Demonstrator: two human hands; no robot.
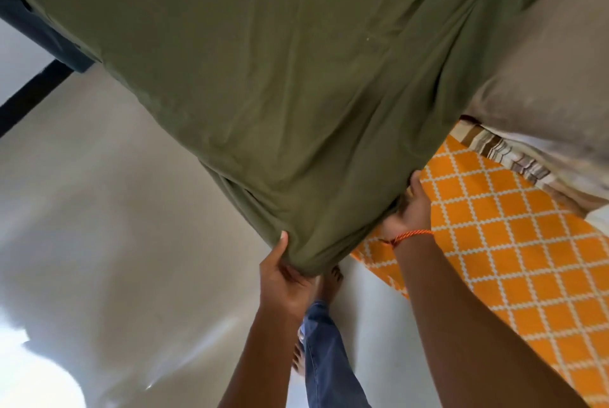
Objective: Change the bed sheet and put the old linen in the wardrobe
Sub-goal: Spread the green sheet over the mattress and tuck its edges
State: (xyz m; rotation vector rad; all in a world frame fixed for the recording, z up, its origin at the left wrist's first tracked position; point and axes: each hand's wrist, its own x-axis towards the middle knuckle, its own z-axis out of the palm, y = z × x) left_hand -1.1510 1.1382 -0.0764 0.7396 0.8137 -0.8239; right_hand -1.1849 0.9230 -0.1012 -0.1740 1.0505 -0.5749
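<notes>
Both hands at the mattress corner: left hand [283, 279] pinches the green sheet [263, 78] from below, right hand [410, 210] curls round its edge w/ fingers tucked under, prob. working the corner. Orange mat [494, 243] lies right of the hands, striped cloth [514, 157] beyond; own foot [331, 282] just below.

bed [543, 55] | olive sheet [263, 78] on top | floor [99, 210]: orange mat [510, 243]

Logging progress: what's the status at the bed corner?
Left hand grips olive-green cotton sheet at the corner. Right hand tucked under its edge. Orange lattice mat alongside, nothing blocking.
</notes>
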